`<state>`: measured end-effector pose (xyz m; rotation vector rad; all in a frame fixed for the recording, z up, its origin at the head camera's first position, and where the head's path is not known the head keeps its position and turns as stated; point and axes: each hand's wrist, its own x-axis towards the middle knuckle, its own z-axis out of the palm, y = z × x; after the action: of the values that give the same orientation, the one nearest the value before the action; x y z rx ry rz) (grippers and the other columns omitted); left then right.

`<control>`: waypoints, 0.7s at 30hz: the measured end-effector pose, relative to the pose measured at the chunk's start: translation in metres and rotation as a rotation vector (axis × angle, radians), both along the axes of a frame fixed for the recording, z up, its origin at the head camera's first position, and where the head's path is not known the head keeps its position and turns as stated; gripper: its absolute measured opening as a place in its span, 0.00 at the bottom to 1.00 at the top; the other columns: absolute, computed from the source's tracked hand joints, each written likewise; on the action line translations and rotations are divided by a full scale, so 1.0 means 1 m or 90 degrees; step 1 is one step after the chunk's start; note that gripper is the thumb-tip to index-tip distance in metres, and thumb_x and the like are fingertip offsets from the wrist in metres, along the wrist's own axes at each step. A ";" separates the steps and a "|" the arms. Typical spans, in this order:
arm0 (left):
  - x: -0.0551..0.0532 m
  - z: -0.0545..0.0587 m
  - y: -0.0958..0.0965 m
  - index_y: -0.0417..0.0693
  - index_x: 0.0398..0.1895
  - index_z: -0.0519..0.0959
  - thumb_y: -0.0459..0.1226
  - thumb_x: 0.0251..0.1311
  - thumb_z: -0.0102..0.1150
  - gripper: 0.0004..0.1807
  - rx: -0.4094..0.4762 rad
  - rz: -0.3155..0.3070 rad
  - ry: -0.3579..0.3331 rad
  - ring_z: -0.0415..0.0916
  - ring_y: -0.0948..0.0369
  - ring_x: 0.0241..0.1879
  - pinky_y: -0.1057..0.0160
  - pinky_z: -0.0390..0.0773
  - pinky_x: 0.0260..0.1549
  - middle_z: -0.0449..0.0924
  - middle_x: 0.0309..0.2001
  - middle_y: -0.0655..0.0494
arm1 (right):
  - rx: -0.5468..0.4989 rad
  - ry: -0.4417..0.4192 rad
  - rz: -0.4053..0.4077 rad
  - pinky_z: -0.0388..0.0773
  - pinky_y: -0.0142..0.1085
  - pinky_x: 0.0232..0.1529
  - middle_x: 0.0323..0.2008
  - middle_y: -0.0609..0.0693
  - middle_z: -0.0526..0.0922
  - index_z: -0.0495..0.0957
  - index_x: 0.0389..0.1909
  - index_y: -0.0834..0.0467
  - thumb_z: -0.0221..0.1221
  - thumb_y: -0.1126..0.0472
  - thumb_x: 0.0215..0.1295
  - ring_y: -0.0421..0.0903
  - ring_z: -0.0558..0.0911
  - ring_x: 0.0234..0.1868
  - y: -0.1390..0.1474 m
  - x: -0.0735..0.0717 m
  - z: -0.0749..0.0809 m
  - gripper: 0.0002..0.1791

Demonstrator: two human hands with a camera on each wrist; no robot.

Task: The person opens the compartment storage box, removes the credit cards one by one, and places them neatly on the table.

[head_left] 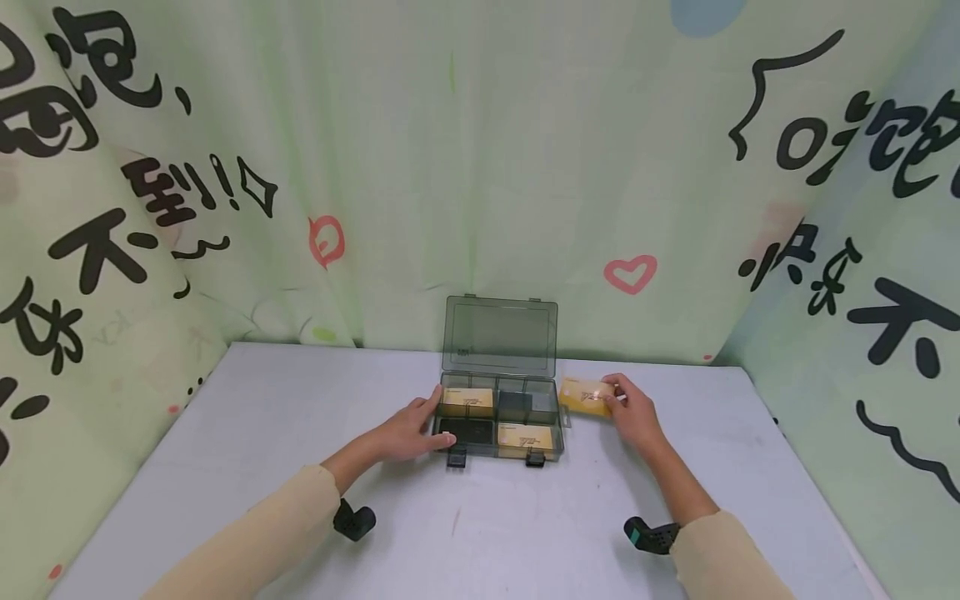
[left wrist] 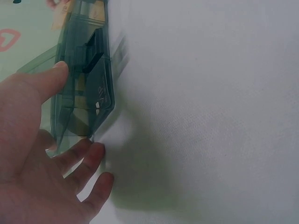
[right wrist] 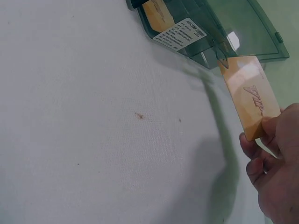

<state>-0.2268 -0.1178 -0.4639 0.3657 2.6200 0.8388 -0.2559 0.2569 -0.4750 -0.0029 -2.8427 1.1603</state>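
A translucent dark-green plastic box [head_left: 493, 421] with its lid [head_left: 501, 335] raised stands towards the back of the table. At its left end my left hand [head_left: 408, 427] rests, thumb over the front rim and the other fingers loosely spread along the end wall. My right hand [head_left: 632, 408] pinches a yellow VIP card [right wrist: 252, 95] by one end, just right of the box. In the box, yellow cards sit at back left [head_left: 467, 397] and front right [head_left: 525, 436], and a black card [head_left: 465, 431] at front left. No card shows in the back right compartment.
Two latches [head_left: 535, 459] hang from the box's front edge. A white label [right wrist: 180, 35] is stuck on its right end. Behind the white table [head_left: 315, 383] hangs a pale green curtain [head_left: 480, 167] with black writing, which also closes both sides.
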 end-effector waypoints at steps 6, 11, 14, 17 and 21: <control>0.000 -0.001 0.000 0.50 0.78 0.41 0.55 0.63 0.57 0.49 -0.001 0.002 0.004 0.68 0.54 0.52 0.48 0.68 0.61 0.64 0.66 0.41 | 0.012 0.008 0.009 0.68 0.35 0.36 0.42 0.64 0.76 0.72 0.53 0.62 0.49 0.68 0.70 0.52 0.75 0.37 0.000 -0.002 -0.006 0.13; 0.001 -0.002 -0.001 0.51 0.78 0.41 0.55 0.63 0.57 0.50 0.007 0.000 -0.006 0.68 0.55 0.49 0.49 0.69 0.57 0.64 0.64 0.43 | 0.025 -0.012 0.012 0.69 0.37 0.39 0.42 0.63 0.76 0.72 0.53 0.61 0.49 0.67 0.71 0.53 0.75 0.39 -0.001 -0.005 -0.010 0.12; 0.001 -0.003 -0.001 0.51 0.78 0.41 0.55 0.63 0.57 0.50 0.008 -0.004 -0.007 0.68 0.56 0.48 0.50 0.69 0.56 0.64 0.64 0.44 | 0.033 -0.018 0.016 0.71 0.42 0.42 0.43 0.64 0.76 0.72 0.53 0.61 0.48 0.68 0.71 0.55 0.76 0.41 -0.001 -0.006 -0.011 0.13; 0.000 -0.003 -0.002 0.51 0.78 0.41 0.55 0.63 0.57 0.50 0.009 -0.006 -0.002 0.68 0.55 0.48 0.49 0.69 0.57 0.64 0.64 0.43 | 0.041 -0.016 0.020 0.72 0.46 0.44 0.42 0.64 0.77 0.72 0.53 0.61 0.48 0.69 0.71 0.57 0.77 0.42 -0.002 -0.007 -0.010 0.13; 0.000 -0.002 -0.002 0.51 0.78 0.42 0.55 0.63 0.57 0.50 0.007 -0.003 0.002 0.68 0.55 0.51 0.48 0.68 0.60 0.63 0.66 0.42 | 0.046 -0.024 0.024 0.72 0.48 0.46 0.43 0.65 0.77 0.73 0.54 0.61 0.49 0.68 0.71 0.57 0.77 0.43 -0.001 -0.008 -0.011 0.13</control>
<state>-0.2267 -0.1193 -0.4655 0.3766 2.6171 0.8513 -0.2639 0.2555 -0.4861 0.0342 -2.9277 1.0753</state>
